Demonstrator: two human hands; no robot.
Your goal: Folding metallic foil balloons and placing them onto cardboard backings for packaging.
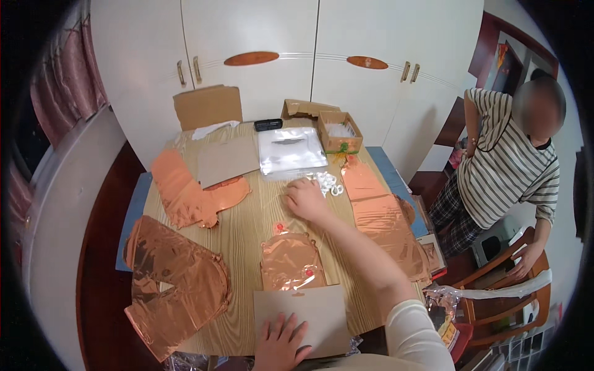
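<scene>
My left hand (281, 343) lies flat with its fingers spread on a grey-brown cardboard sheet (331, 315) at the near edge of the table. Just beyond the sheet, partly under it, is a copper-coloured foil balloon (291, 256) with small red dots on clear film. My right hand (305, 199) reaches across to the middle of the table, fingers bent down and close together. Whatever they pinch, if anything, is hidden. Beside those fingers is a small pile of white rings (327, 181). A stack of clear plastic bags (291, 148) lies behind them.
More copper foil balloons lie at the left (179, 284), back left (176, 188) and right (383, 222). Another cardboard sheet (226, 159), a black case (268, 125) and an open box (340, 132) are at the back. A person (504, 161) stands right, by a wooden chair (507, 290).
</scene>
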